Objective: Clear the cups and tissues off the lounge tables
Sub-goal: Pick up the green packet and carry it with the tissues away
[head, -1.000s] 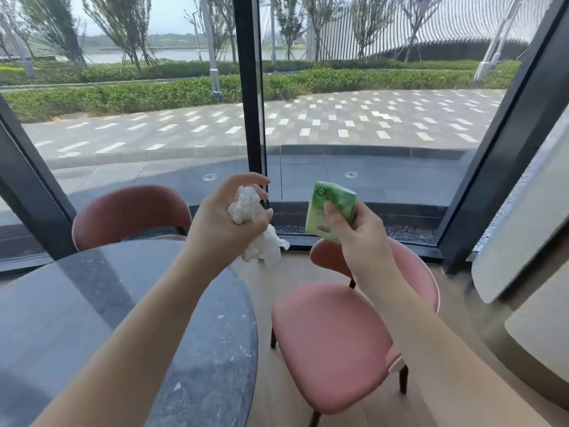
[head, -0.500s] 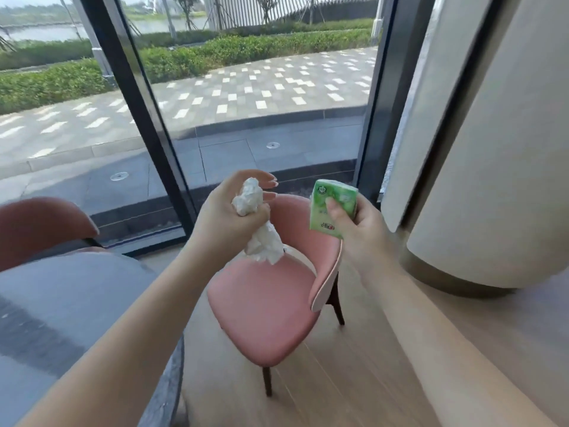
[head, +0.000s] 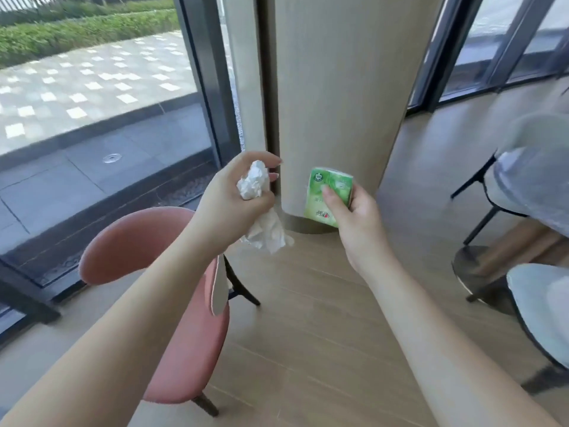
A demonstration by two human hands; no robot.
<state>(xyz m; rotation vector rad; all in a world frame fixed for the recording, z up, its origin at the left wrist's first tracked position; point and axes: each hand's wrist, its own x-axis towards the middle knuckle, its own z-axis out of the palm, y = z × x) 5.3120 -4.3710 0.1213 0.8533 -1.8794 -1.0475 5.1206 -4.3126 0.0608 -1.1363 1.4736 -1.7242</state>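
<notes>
A beige column (head: 335, 97) filled the upper centre of the frame, with a pink chair (head: 184, 334) at lower left. At centre, the left hand (head: 228, 204) clenched crumpled white tissues (head: 261, 208), and just right the right hand (head: 357, 217) pinched a green tissue pack (head: 331, 192).

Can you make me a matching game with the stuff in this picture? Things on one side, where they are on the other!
Things:
1. crumpled white tissue
2. green tissue pack
3. pink chair
4. round beige column

Places:
A. gripped in the right hand
B. on the floor below the left arm
C. gripped in the left hand
D. standing behind both hands

Pairs: 1-C, 2-A, 3-B, 4-D
</notes>
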